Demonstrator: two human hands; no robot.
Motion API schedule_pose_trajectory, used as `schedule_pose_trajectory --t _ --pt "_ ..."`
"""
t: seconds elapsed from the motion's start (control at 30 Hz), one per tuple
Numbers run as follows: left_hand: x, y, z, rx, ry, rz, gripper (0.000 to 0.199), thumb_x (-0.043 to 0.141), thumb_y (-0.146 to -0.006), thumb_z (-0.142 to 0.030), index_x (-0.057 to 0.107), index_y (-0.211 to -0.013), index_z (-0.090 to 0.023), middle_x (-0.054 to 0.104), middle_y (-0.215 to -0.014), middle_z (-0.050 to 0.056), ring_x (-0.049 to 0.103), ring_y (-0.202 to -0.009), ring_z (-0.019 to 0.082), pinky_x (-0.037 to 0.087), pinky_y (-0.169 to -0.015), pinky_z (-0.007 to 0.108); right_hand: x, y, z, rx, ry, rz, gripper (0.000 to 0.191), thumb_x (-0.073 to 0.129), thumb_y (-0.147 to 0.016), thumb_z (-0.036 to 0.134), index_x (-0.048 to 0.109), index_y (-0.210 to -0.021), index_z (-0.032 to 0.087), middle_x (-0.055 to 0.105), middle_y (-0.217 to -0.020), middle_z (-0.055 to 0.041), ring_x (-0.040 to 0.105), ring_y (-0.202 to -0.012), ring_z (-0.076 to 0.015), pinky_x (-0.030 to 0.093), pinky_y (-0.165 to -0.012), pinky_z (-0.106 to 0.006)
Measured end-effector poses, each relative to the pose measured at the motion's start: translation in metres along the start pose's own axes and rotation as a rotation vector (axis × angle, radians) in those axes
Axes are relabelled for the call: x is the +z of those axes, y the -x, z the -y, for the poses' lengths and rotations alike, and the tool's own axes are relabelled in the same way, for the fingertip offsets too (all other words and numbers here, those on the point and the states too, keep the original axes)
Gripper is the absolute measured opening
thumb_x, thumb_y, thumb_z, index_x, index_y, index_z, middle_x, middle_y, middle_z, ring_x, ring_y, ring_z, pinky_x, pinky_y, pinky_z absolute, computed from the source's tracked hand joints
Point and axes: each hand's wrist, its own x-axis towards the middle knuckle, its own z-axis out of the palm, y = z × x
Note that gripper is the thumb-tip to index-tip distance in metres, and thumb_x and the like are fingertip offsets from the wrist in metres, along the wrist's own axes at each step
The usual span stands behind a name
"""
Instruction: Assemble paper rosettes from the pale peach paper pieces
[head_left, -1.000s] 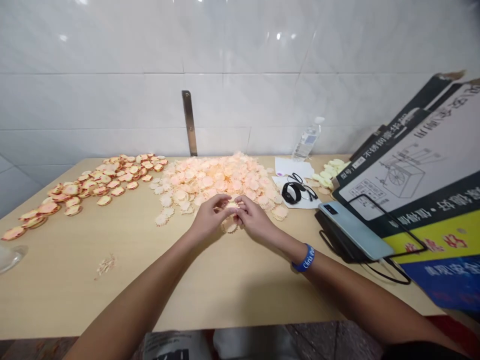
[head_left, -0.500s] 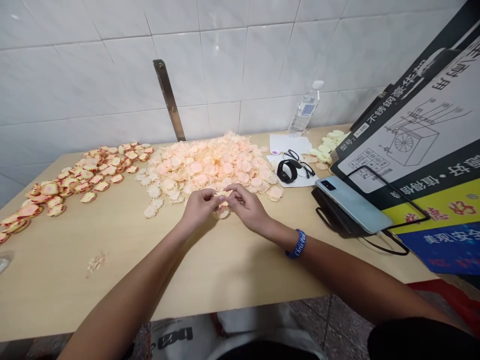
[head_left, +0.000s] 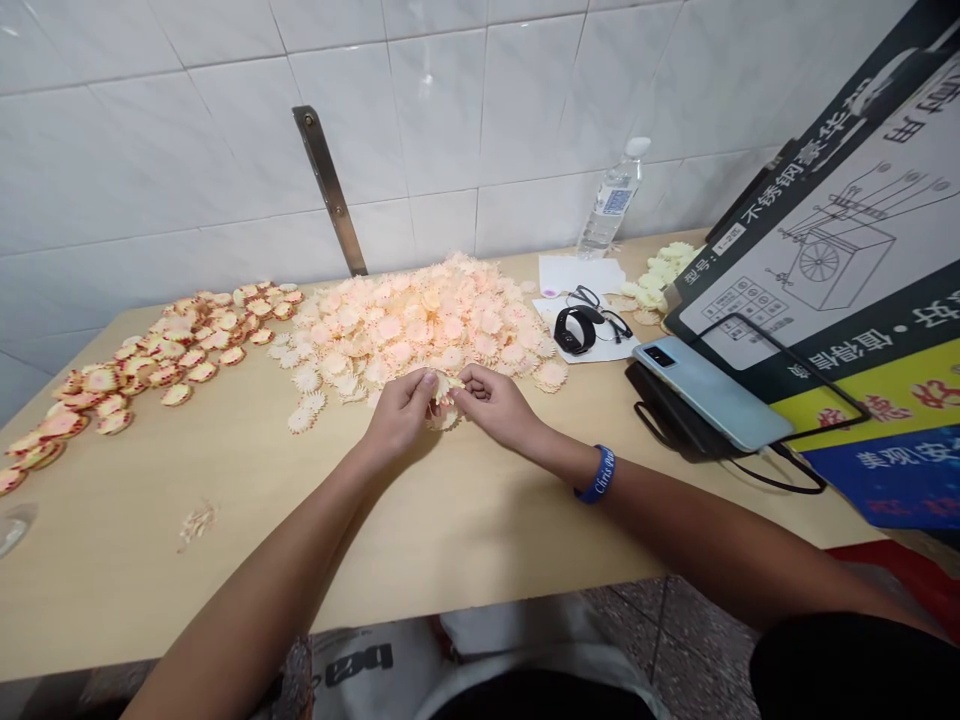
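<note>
My left hand and my right hand meet above the front of a heap of pale peach scalloped paper rosettes. Between their fingertips, both hands pinch a small crumpled scalloped paper piece. Another pale rosette lies on the table just under my fingers, partly hidden by them. Several loose rosettes spread from the heap's left side. Red-edged, thicker rosettes trail in a band farther left.
The light wooden table meets a white tiled wall with a metal bracket. To the right are a water bottle, black watch, glasses, pale yellow pieces, a phone and printed signboards.
The view has tilted and shifted, so the table sits lower-left in frame. My fingertips have parted slightly, and the small paper piece now stands more upright between them.
</note>
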Motion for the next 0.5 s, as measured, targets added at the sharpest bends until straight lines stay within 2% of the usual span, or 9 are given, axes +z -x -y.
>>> schedule_pose_trajectory --t 0.13,0.2,0.27,0.33,0.4,0.43,0.5 --pt "-0.0003 0.0004 0.0019 0.164 -0.130 0.020 0.041 0.041 -0.095 -0.044 0.070 -0.084 -0.017 0.070 -0.086 0.008 0.064 -0.085 0.020 0.049 -0.079 0.030 -0.0027 -0.0002 0.0007 0.013 0.071 0.002 0.030 0.053 -0.086 0.040 0.046 -0.065 0.020 0.045 -0.056 0.0044 0.041 -0.054 -0.0102 0.029 -0.052 -0.024" --pt "-0.0007 0.0004 0.0018 0.227 -0.135 0.046 0.041 0.039 -0.097 -0.042 0.072 -0.102 -0.018 0.070 -0.106 0.010 0.063 -0.103 0.022 0.047 -0.092 0.032 -0.0037 -0.0004 0.0020 0.002 0.075 0.001 0.034 0.053 -0.086 0.043 0.046 -0.063 0.020 0.047 -0.057 0.0036 0.042 -0.054 -0.0105 0.030 -0.052 -0.025" --pt "-0.0013 0.0008 0.0018 0.253 -0.151 0.085 0.042 0.043 -0.095 -0.044 0.066 -0.121 -0.020 0.065 -0.123 0.012 0.059 -0.116 0.024 0.044 -0.101 0.036 -0.0044 -0.0007 0.0036 -0.006 0.076 0.011 0.038 0.053 -0.086 0.046 0.046 -0.060 0.019 0.047 -0.056 0.0033 0.042 -0.054 -0.0105 0.030 -0.053 -0.025" --pt "-0.0010 0.0016 0.0022 0.262 -0.184 0.129 0.057 0.057 -0.087 -0.049 0.053 -0.138 -0.023 0.056 -0.138 0.012 0.051 -0.128 0.028 0.040 -0.107 0.040 -0.0045 -0.0006 0.0053 -0.004 0.081 0.013 0.040 0.053 -0.087 0.046 0.046 -0.057 0.019 0.046 -0.054 0.0031 0.042 -0.054 -0.0103 0.031 -0.053 -0.025" --pt "0.0009 0.0027 0.0030 0.262 -0.220 0.146 0.074 0.068 -0.079 -0.049 0.044 -0.144 -0.025 0.051 -0.144 0.012 0.047 -0.133 0.030 0.038 -0.110 0.043 -0.0040 -0.0001 0.0070 0.003 0.072 0.004 0.040 0.053 -0.087 0.044 0.045 -0.056 0.019 0.047 -0.053 0.0029 0.043 -0.053 -0.0103 0.032 -0.052 -0.025" --pt "0.0022 0.0031 0.0035 0.258 -0.232 0.133 0.070 0.067 -0.080 -0.048 0.046 -0.143 -0.025 0.052 -0.143 0.012 0.048 -0.132 0.029 0.038 -0.110 0.043 -0.0036 0.0004 0.0078 0.008 0.061 0.006 0.040 0.052 -0.087 0.044 0.045 -0.056 0.019 0.048 -0.053 0.0026 0.045 -0.053 -0.0104 0.033 -0.052 -0.025" --pt "0.0038 0.0029 0.0043 0.236 -0.239 0.055 0.045 0.053 -0.091 -0.043 0.058 -0.131 -0.023 0.061 -0.134 0.011 0.054 -0.126 0.026 0.041 -0.108 0.040 -0.0028 0.0014 0.0087 0.016 0.037 0.030 0.041 0.052 -0.087 0.046 0.046 -0.057 0.019 0.051 -0.054 0.0018 0.047 -0.053 -0.0111 0.035 -0.053 -0.025"
